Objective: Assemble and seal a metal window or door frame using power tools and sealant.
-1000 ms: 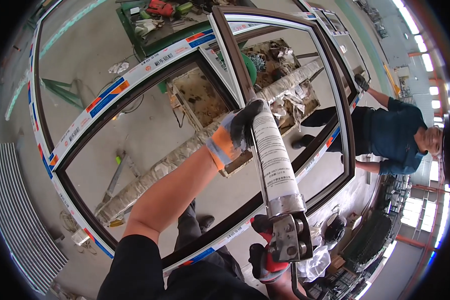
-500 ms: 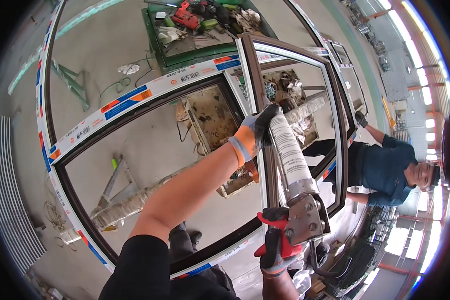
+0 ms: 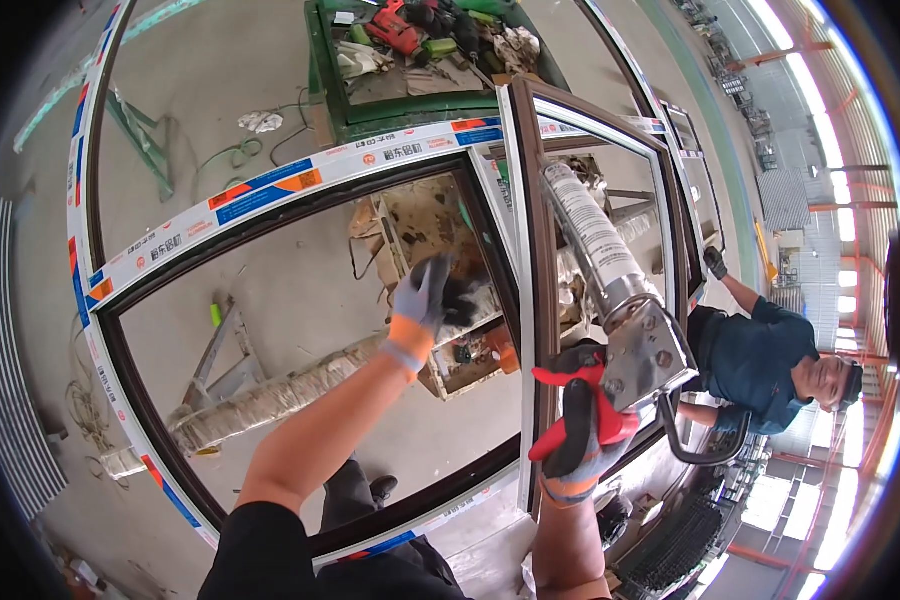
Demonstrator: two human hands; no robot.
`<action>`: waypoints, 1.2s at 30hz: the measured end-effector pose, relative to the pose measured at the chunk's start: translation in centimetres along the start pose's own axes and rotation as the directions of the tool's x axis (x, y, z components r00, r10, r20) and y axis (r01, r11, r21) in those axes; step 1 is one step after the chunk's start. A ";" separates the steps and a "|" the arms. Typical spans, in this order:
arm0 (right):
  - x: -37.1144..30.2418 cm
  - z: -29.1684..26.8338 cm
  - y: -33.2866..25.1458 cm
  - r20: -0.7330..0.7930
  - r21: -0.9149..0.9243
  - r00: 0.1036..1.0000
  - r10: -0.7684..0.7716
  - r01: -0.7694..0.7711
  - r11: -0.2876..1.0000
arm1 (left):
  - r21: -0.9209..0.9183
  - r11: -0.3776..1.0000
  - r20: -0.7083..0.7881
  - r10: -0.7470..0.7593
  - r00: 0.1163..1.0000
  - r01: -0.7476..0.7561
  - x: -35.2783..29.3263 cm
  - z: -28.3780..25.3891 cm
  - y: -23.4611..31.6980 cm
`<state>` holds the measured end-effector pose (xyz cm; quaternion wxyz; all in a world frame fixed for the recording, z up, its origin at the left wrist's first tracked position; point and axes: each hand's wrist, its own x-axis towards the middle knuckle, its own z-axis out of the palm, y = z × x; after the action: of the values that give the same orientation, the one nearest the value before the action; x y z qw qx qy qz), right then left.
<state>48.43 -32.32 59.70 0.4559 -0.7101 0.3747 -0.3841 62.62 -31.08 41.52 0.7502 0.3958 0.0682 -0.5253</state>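
My right hand point(image 3: 582, 425), in a grey, black and red glove, grips the rear of a caulking gun point(image 3: 652, 352). Its white printed cartridge point(image 3: 598, 240) slants up and left beside the brown-and-white upright sash point(image 3: 532, 250), and a black bent handle juts out at the back. My left hand point(image 3: 425, 295), gloved in grey and black with an orange cuff, is off the gun, above the opening of the window frame point(image 3: 270, 192). Motion smears its fingers, so whether it holds anything is unclear.
A green bin point(image 3: 420, 105) of tools and scraps stands beyond the frame. Below the opening are a dirty metal tray point(image 3: 410, 230) and a wrapped beam point(image 3: 270, 400). At the right, a co-worker point(image 3: 750, 370) in dark blue has a gloved hand near the frame's far side.
My left hand has let go of the cartridge's front end and moved left and down over the opening. The caulking gun, in my right hand, has shifted slightly right.
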 end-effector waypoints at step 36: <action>4.8 -1.2 4.0 0.061 -0.064 0.985 -0.163 0.167 0.984 | 0.943 0.061 0.211 0.650 0.730 -0.327 -2.8 -13.7 -10.2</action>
<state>48.65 -38.18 57.28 0.4080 -0.7643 0.3148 -0.3876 57.02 -21.27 28.39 0.4715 0.8237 -0.2962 -0.1067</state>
